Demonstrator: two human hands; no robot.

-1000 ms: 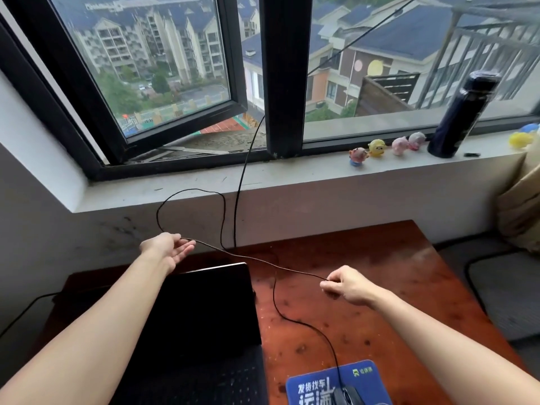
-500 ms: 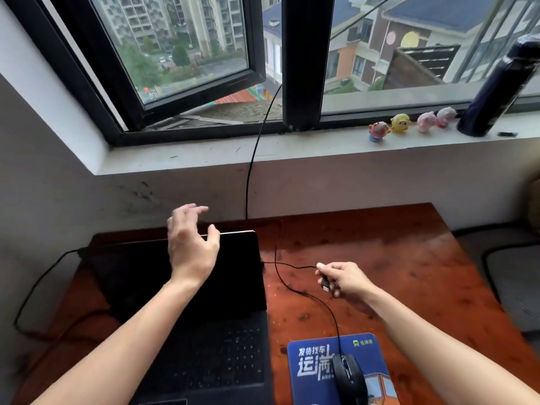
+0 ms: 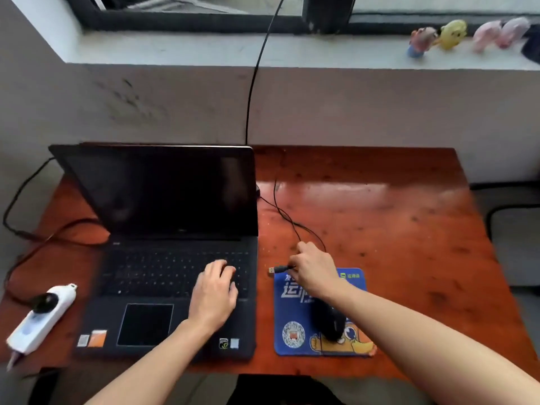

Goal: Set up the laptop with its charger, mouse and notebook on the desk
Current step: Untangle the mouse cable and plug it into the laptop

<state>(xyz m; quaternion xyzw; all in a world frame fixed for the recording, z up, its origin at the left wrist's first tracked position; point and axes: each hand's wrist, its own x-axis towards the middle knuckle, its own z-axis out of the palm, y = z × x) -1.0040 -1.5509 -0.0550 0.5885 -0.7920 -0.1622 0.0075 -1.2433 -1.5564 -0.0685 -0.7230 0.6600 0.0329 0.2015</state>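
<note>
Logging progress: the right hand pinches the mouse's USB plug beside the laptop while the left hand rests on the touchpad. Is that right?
Not quite: the head view shows the left hand resting on the keyboard, right of the uncovered touchpad. The right hand does pinch the USB plug beside the laptop.

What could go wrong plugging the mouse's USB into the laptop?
No port shows on the laptop, so the USB plug pinched in the right hand may go in crooked. The slack mouse cable looping behind that hand could snag and drag the mouse. The left hand resting on the keyboard might press keys.
</note>
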